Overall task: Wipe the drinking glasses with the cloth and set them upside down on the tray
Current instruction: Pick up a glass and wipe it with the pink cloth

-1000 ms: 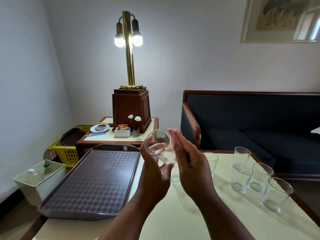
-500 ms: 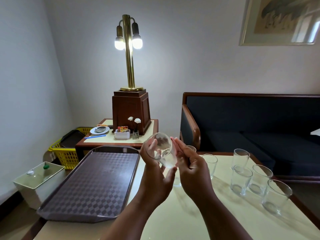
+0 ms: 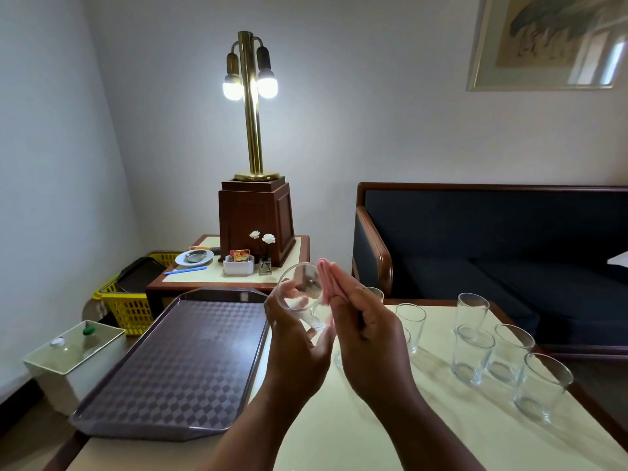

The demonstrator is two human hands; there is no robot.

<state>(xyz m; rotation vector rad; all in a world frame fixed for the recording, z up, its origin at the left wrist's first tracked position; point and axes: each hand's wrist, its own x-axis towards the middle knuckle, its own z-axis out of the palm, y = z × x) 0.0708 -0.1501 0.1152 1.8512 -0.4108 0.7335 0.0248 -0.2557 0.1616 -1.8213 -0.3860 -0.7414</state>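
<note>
Head camera: the glass (image 3: 300,295) is held in the air above the cream table (image 3: 373,436), tilted with its rim toward the camera, between the tray (image 3: 217,292) on the left and the other glasses (image 3: 472,355) on the right. The left hand (image 3: 299,341) grips it from below, with fingers curled round its lower part and showing through the wall. The right hand (image 3: 367,331) has its fingers straight and presses a folded pink cloth (image 3: 323,278) flat against the glass's right side; its thumb is hidden. The other glasses stand upright, mouths up, on the table. Beyond the tray is a side table with a lit brass lamp (image 3: 250,107), and a dark sofa (image 3: 492,253) stands behind the glasses.
</note>
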